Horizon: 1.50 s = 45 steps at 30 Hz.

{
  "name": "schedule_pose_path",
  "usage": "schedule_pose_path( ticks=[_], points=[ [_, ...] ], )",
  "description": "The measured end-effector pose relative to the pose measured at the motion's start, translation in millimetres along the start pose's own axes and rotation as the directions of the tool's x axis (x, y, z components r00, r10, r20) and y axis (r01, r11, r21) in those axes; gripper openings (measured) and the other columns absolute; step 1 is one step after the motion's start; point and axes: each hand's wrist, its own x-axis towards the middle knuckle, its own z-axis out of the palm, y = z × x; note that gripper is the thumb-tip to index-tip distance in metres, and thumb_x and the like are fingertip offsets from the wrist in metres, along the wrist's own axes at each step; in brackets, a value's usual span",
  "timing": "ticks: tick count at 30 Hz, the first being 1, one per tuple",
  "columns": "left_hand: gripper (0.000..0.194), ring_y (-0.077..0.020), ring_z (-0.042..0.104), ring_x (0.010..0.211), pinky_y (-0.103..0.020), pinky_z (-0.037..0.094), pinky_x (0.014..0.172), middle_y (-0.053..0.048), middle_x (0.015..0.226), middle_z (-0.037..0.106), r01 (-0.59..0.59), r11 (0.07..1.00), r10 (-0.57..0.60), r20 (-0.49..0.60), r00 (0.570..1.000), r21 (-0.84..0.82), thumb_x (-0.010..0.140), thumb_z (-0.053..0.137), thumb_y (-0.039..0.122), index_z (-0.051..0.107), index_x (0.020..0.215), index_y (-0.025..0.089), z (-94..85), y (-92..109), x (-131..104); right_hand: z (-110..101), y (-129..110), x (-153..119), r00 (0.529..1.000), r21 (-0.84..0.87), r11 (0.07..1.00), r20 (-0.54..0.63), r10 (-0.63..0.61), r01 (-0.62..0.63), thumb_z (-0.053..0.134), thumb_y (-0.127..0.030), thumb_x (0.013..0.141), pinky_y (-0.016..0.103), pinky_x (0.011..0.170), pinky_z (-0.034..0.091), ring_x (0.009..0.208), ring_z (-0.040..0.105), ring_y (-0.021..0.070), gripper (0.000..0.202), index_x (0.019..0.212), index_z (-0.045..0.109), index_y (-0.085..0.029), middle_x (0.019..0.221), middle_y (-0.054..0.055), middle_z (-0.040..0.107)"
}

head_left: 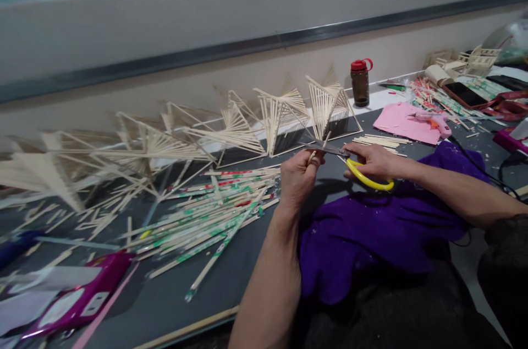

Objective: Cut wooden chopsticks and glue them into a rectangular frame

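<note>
Yellow-handled scissors (pixel 368 176) grasped in right hand (pixel 374 159), blades at left fingertips, wooden stick (pixel 327 140) pinched in left hand (pixel 299 174)

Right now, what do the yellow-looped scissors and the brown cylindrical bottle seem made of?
Yellow-looped scissors: grey blades, probably metal by their sheen; loop likely smooth plastic, being evenly bright. Brown cylindrical bottle: smooth, likely tinted plastic, as it looks translucent; glass is possible.
</note>
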Motion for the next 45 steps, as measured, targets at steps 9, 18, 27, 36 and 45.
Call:
schedule_pose_path(
  ticks=[9, 18, 27, 36, 45],
  points=[
    [0.03, -0.0129, 0.058, 0.058, -0.024, 0.039, 0.057, -0.001, 0.062, 0.065, 0.02, 1.0, -0.02, -0.008, 1.0, -0.014, 0.083, 0.051, 0.035, 0.066, 0.063, 0.019, 1.7, 1.6, 0.7, 3.7, 0.1, 0.8, 0.998, -0.059, 0.998, -0.055, 0.03, -0.033, 0.056, -0.027, 0.077, 0.027, 0.061, 0.033, 0.062, 0.047, 0.0136, 0.049, 0.126, 0.057, -0.021, 0.07, -0.001, 0.057],
    [0.017, -0.0125, 0.057, 0.058, -0.024, 0.038, 0.055, 0.001, 0.062, 0.067, 0.128, 0.992, -0.128, -0.052, 0.99, -0.009, 0.073, 0.061, 0.03, 0.072, 0.07, 0.018, 6.8, -3.8, 1.3, -0.8, -2.2, 1.3, 0.996, -0.122, 0.992, -0.083, -0.01, 0.0, 0.058, -0.03, 0.08, 0.028, 0.062, 0.033, 0.063, 0.046, 0.0137, 0.044, 0.123, 0.058, -0.019, 0.073, -0.001, 0.057],
    [0.014, -0.0117, 0.059, 0.062, -0.022, 0.042, 0.058, 0.002, 0.066, 0.069, 0.141, 0.985, -0.149, -0.073, 0.986, -0.097, 0.073, 0.061, 0.024, 0.074, 0.073, 0.019, 7.9, 3.0, 0.9, -3.8, -2.3, 0.9, 0.999, -0.098, 0.995, -0.051, 0.001, -0.006, 0.061, -0.032, 0.08, 0.029, 0.063, 0.034, 0.065, 0.047, 0.0141, 0.045, 0.123, 0.057, -0.018, 0.076, 0.0, 0.057],
    [0.019, -0.0128, 0.062, 0.063, -0.022, 0.044, 0.06, 0.001, 0.067, 0.071, 0.12, 0.989, -0.125, -0.065, 0.99, -0.081, 0.079, 0.061, 0.031, 0.072, 0.068, 0.02, 5.5, 6.0, 0.4, -4.4, -0.8, -1.2, 1.0, -0.091, 0.996, -0.028, 0.004, -0.007, 0.067, -0.05, 0.077, 0.03, 0.062, 0.035, 0.067, 0.05, 0.0152, 0.061, 0.129, 0.052, -0.023, 0.079, 0.0, 0.059],
    [0.027, -0.0131, 0.065, 0.066, -0.022, 0.046, 0.063, -0.001, 0.071, 0.073, 0.079, 0.992, -0.082, -0.03, 0.996, -0.102, 0.083, 0.062, 0.035, 0.069, 0.062, 0.019, 4.6, 2.7, 0.9, -4.5, -1.3, -1.7, 1.0, -0.08, 0.997, -0.007, 0.014, -0.014, 0.066, -0.05, 0.077, 0.03, 0.063, 0.036, 0.07, 0.052, 0.0158, 0.062, 0.13, 0.049, -0.024, 0.089, 0.002, 0.062]
  ],
)
